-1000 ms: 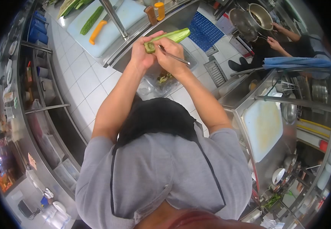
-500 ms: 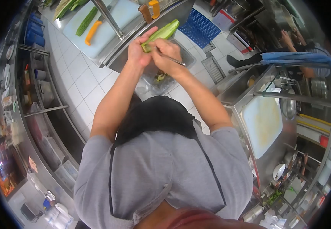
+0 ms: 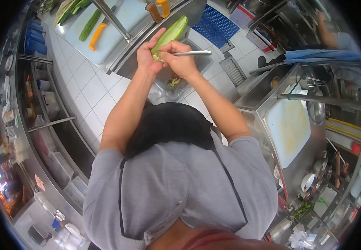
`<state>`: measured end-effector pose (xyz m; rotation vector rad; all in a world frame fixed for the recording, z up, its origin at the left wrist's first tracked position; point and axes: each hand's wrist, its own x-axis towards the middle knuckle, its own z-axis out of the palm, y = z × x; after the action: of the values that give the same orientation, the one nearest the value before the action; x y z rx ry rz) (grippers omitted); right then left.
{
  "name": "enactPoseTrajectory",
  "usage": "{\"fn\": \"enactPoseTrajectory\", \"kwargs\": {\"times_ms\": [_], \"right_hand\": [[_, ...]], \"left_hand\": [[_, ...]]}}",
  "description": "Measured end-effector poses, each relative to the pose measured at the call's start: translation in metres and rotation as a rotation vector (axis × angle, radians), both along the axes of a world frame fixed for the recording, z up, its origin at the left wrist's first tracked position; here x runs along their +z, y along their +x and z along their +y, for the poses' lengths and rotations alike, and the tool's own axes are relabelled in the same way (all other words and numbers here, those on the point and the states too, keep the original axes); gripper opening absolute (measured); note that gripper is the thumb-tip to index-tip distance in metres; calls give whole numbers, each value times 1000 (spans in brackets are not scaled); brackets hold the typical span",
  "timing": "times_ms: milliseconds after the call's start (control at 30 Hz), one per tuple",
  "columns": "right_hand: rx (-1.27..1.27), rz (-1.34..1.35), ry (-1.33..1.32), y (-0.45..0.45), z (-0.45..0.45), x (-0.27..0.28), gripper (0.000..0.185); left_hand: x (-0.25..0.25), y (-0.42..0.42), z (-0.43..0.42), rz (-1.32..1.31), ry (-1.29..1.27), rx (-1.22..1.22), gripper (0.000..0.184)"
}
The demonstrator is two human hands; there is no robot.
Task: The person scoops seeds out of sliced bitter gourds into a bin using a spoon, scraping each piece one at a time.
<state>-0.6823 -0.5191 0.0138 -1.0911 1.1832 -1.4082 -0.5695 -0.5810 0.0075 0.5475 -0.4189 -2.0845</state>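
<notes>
Halved green gourd (image 3: 171, 33), pale cut face showing, is held up in front of the person, above a clear tub (image 3: 206, 62) with scraps (image 3: 174, 81) in it. The left hand (image 3: 148, 54) cradles it at its near end, fingers lying along the side; the right hand (image 3: 180, 62) is closed round a metal-handled tool (image 3: 199, 53), probably a spoon, whose working end is at the gourd's near tip and too small to make out. The step in hand looks to be scraping out the soft core; the next move seems to call for a firm left hold and a shallow stroke that spares the wall, with loose pulp let fall into the tub.

Beyond, a pale cutting board (image 3: 110, 43) bears a dark green gourd (image 3: 91, 25) and an orange handle (image 3: 97, 36), apparently a knife's. White tiles (image 3: 93, 87) cover the floor, with a blue mat (image 3: 215, 26) and a drain grate (image 3: 232, 68). At the right, a blue towel (image 3: 322, 55) hangs near a co-worker's arm (image 3: 328, 32)
</notes>
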Motion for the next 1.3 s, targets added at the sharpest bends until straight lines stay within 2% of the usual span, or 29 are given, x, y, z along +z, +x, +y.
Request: {"fn": "enactPoseTrajectory", "kwargs": {"times_ms": [67, 167, 200, 300, 400, 533, 767, 833, 933, 1033, 1200, 1300], "right_hand": [[85, -299, 123, -7, 0, -5, 8], [35, -569, 303, -18, 7, -3, 9], [8, -573, 284, -28, 5, -4, 9], [-160, -287, 182, -57, -11, 4, 9], [-300, 492, -71, -83, -37, 13, 11], [-343, 909, -483, -84, -43, 20, 6], [-169, 789, -564, -43, -24, 22, 7], [-245, 858, -605, -48, -38, 18, 8], [-264, 918, -513, -44, -33, 18, 10], [-160, 868, -488, -32, -19, 21, 8], [-252, 917, -511, -52, -39, 10, 7], [-189, 848, -544, -35, -23, 8, 9]], "left_hand": [[-8, 4, -3, 40, -7, -18, 67], [-10, 11, -4, 121, 6, -44, 70], [-15, 15, -6, 154, 7, -54, 70], [-17, 18, -2, 122, -21, -69, 71], [8, 10, 11, 22, -30, -67, 70], [10, 3, 11, -82, -127, -68, 66], [19, -1, 8, -148, -135, -12, 62], [23, -2, 9, -152, -126, 9, 61], [23, -5, 5, -183, -113, 14, 61], [15, -5, -1, -195, -85, 18, 60], [5, -15, -12, -208, -141, -30, 61], [5, -16, -20, -226, -90, -54, 61]]}}
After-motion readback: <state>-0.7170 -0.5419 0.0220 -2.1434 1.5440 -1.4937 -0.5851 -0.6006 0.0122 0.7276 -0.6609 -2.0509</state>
